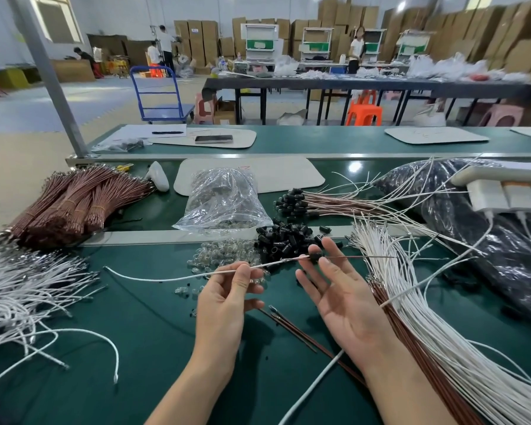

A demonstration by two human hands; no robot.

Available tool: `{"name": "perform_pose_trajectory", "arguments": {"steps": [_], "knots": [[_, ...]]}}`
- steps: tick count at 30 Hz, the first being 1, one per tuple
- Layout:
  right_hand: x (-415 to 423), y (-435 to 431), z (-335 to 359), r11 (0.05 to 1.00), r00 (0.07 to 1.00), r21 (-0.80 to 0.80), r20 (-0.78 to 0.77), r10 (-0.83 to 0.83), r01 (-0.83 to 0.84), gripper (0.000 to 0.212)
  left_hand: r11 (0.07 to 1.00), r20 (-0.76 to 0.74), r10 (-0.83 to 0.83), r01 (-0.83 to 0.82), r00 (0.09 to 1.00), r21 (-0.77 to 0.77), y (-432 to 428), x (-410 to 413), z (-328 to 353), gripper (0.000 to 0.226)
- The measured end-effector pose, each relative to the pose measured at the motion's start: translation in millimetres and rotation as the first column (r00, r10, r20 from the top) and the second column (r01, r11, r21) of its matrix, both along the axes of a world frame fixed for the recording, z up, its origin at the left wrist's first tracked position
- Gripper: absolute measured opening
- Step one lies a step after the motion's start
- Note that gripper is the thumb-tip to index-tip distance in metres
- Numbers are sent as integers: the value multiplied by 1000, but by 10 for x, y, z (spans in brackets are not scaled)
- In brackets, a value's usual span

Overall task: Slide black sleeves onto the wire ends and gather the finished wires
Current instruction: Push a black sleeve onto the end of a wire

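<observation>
One left hand, one right hand, one clear bag, one phone, one pen

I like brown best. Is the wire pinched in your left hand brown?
No, the wire pinched in the left hand is white; the right hand holds a black sleeve at its end.

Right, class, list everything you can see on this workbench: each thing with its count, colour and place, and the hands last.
held wire: one, white, between both hands
black sleeve: one, black, on the held wire
loose sleeves: pile, black, behind the hands
clear beads: pile, clear, left of loose sleeves
plastic bag: one, clear, behind the beads
tied bundles: several, brown, far left
sleeved wires: many, pinkish, black-capped, right of bag
left wire heap: many, white, left edge
right wire heap: many, white, beside right hand
phone: one, dark, far bench
left hand: pinches held wire
right hand: holds black sleeve at fingertips
</observation>
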State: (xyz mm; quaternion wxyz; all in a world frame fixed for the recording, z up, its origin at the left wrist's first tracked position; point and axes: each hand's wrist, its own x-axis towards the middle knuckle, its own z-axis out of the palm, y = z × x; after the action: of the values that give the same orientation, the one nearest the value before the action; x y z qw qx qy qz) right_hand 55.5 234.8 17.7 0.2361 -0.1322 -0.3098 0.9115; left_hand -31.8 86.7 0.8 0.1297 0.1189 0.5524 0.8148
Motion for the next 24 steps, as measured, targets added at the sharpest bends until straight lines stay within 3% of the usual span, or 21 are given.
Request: {"name": "perform_pose_trajectory", "arguments": {"steps": [8,15,24], "knots": [[-40,-132,-30,982,992,153,88,95,-108,40,997,-17,-66,66,998,-29,-27,35,38,8],[-39,-231,-8,948,983,277,135,124,-157,29,984,-97,-149,137,984,-114,-56,84,93,10],[-43,-291,1,920,974,346,193,123,-185,30,984,-88,-159,151,983,-92,-49,109,97,11]]}}
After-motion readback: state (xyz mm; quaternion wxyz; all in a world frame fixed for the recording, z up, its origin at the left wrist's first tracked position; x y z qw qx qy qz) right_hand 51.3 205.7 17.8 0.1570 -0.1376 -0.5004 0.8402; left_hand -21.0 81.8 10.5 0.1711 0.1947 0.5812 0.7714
